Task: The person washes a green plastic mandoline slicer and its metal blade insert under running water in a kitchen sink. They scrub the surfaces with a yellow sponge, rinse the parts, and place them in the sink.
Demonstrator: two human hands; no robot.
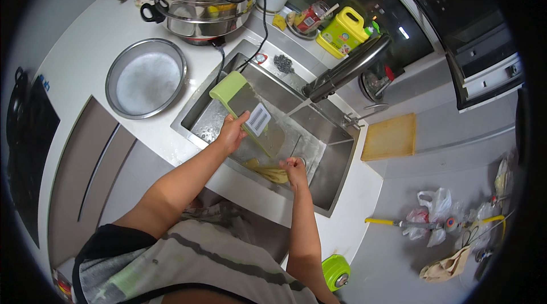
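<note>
My left hand (233, 132) grips the edge of a green-framed grater box (273, 133) with a white grating insert, holding it tilted over the stainless steel sink (337, 154). The box's body looks clear. Beyond it, water runs from the dark faucet (342, 73) into the basin. My right hand (295, 171) is low in the sink by the drain, its fingers curled and slightly blurred. Whether anything is between them is hidden. Beside that hand a yellowish cloth (273, 173) lies on the near side of the basin.
Left of the sink stands a metal basin (147, 77) of whitish content. A steamer pot (205, 5) with a black cord (266, 17) is behind it. A yellow detergent jug (344, 32) and steel wool (283, 64) sit behind the sink. A green appliance (335, 272) is at lower right.
</note>
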